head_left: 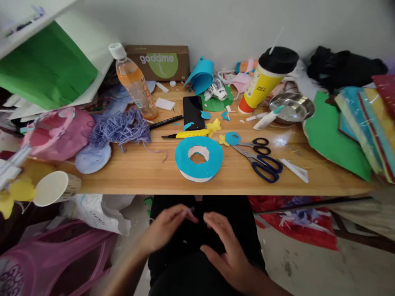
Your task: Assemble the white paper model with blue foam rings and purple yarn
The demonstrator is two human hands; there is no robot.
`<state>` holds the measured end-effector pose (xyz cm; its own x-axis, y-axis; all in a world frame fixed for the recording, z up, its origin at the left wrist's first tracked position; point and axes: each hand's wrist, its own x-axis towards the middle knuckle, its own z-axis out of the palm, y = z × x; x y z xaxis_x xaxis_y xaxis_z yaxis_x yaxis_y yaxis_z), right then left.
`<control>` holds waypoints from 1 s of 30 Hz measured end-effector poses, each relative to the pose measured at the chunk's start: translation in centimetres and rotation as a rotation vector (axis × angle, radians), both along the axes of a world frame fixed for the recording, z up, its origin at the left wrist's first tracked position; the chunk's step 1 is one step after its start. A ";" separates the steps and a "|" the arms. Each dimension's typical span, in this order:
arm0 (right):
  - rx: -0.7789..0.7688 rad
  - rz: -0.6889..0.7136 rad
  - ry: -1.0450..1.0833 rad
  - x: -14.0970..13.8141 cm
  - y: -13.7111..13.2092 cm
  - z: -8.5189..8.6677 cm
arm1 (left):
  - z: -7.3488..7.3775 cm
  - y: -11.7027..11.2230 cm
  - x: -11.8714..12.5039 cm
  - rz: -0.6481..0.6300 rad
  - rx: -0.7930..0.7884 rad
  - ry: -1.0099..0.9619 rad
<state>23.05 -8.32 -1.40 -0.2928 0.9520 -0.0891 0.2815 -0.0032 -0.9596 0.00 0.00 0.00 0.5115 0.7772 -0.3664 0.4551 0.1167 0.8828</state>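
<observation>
My left hand and my right hand hover over my dark-clothed lap, below the front edge of the wooden table. Both are blurred by motion. The right hand's fingers look spread and hold nothing that I can see. The left hand's fingertips point toward the right hand, perhaps pinching something small; I cannot make it out. Nearest on the table is a blue paper-covered ring. Blue-handled scissors and smaller black-handled scissors lie to its right.
Also on the table: a black phone, a yellow utility knife, a black pen, an orange drink bottle, purple yarn, a yellow cup with a black lid, a steel bowl, a glue tube, green felt, a tipped paper cup.
</observation>
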 end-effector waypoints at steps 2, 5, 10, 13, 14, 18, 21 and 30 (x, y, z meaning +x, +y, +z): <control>0.097 0.010 -0.051 0.0 1.7 0.3 | 2.2 -1.6 1.8 -0.024 -0.170 -0.117; 0.065 0.079 -0.022 -0.2 4.2 1.5 | 4.4 -2.1 3.8 -0.012 -0.192 -0.128; 0.067 0.052 -0.018 1.5 6.4 5.2 | 5.4 -0.6 3.2 0.051 -0.044 -0.288; 0.052 0.114 0.109 3.7 7.0 6.8 | 5.3 0.2 2.0 0.104 0.110 -0.244; 0.048 0.108 0.144 4.4 7.2 7.2 | 5.3 0.5 1.7 0.119 0.155 -0.201; 0.107 -0.231 0.301 6.2 8.6 8.3 | 5.3 2.2 -0.2 0.229 0.341 -0.007; 0.138 -0.393 0.469 7.1 9.9 9.3 | 5.6 3.5 -2.3 0.200 0.457 0.002; -0.062 -0.404 0.413 12.3 9.4 10.0 | 4.7 3.9 -7.9 0.143 0.493 0.190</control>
<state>35.34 1.11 8.57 0.0701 0.9921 -0.1042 -0.1515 -0.0926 -0.9841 -7.91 3.89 4.74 0.3483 0.9372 -0.0171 0.6220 -0.2174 0.7522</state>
